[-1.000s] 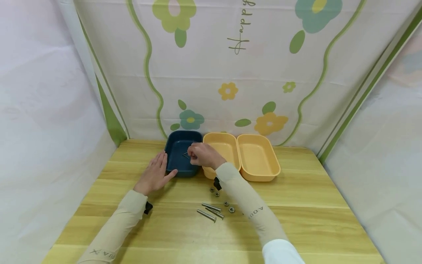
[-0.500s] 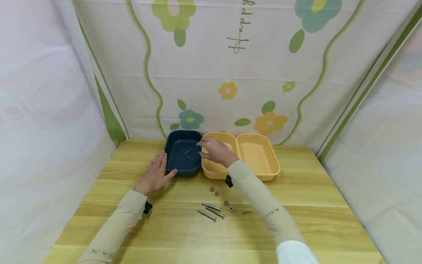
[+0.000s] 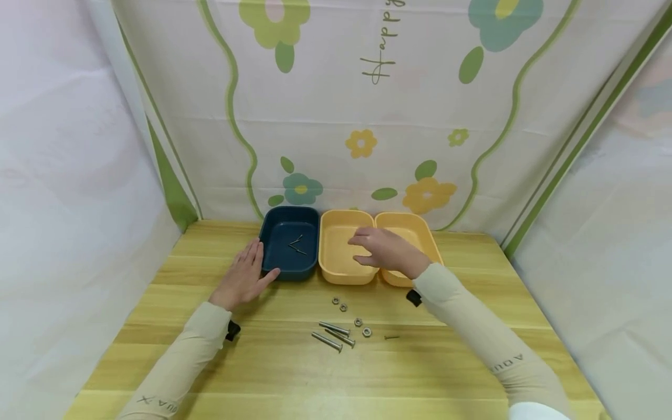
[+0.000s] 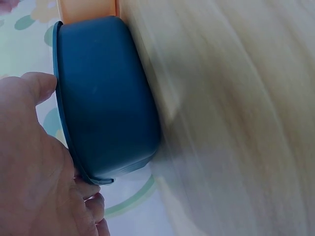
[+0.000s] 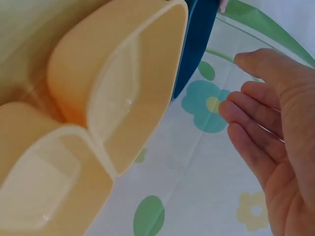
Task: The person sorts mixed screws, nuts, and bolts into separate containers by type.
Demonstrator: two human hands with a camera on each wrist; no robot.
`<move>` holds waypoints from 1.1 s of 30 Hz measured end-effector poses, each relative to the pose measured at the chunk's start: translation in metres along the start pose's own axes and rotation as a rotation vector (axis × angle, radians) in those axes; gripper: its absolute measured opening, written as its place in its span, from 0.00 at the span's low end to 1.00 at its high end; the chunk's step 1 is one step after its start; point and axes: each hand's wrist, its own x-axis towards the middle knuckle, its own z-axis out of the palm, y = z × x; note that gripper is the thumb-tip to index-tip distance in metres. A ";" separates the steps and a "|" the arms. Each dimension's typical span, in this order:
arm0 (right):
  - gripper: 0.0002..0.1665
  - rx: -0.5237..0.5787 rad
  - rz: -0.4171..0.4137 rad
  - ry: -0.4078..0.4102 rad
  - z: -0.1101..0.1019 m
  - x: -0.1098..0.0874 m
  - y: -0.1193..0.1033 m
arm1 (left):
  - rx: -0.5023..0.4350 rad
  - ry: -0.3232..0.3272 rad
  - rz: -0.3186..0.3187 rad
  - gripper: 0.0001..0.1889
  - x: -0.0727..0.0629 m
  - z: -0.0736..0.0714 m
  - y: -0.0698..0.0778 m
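My left hand (image 3: pixel 240 279) rests against the left and front rim of a dark blue bin (image 3: pixel 278 259), fingers straight and thumb spread. In the left wrist view the thumb and fingers touch the lip of that blue bin (image 4: pixel 106 93). Inside it lie a few thin small screws (image 3: pixel 297 251). Over the two yellow bins hovers my right hand (image 3: pixel 388 251), fingers loosely bent and thumb apart. The right wrist view shows this right hand (image 5: pixel 270 123) with nothing between thumb and fingers. Below it are the middle yellow bin (image 3: pixel 336 256) and the right yellow bin (image 3: pixel 415 233).
In front of the bins, several long bolts (image 3: pixel 326 342) lie on the wooden table (image 3: pixel 273 373). Several hex nuts (image 3: pixel 367 332) are scattered near them, and one small screw (image 3: pixel 391 337) lies farther right. A flowered cloth (image 3: pixel 315 105) hangs behind the bins.
My right hand has let go of a small screw in the blue bin, loosened its fingers and moved right over the yellow bins. The left hand has stayed at the blue bin.
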 end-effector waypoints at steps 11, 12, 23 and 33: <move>0.12 0.149 -0.062 -0.097 0.002 -0.064 -0.011 | 0.017 0.001 0.006 0.48 0.005 -0.001 0.002; 0.13 0.154 -0.060 -0.108 0.003 -0.069 -0.012 | 0.017 -0.001 0.005 0.48 0.006 -0.001 0.003; 0.19 0.180 -0.048 -0.189 0.025 -0.107 -0.023 | -0.017 0.010 0.005 0.49 0.006 0.000 0.004; 0.15 0.245 -0.033 -0.172 0.053 -0.129 -0.031 | -0.007 0.005 0.009 0.50 0.006 0.001 0.002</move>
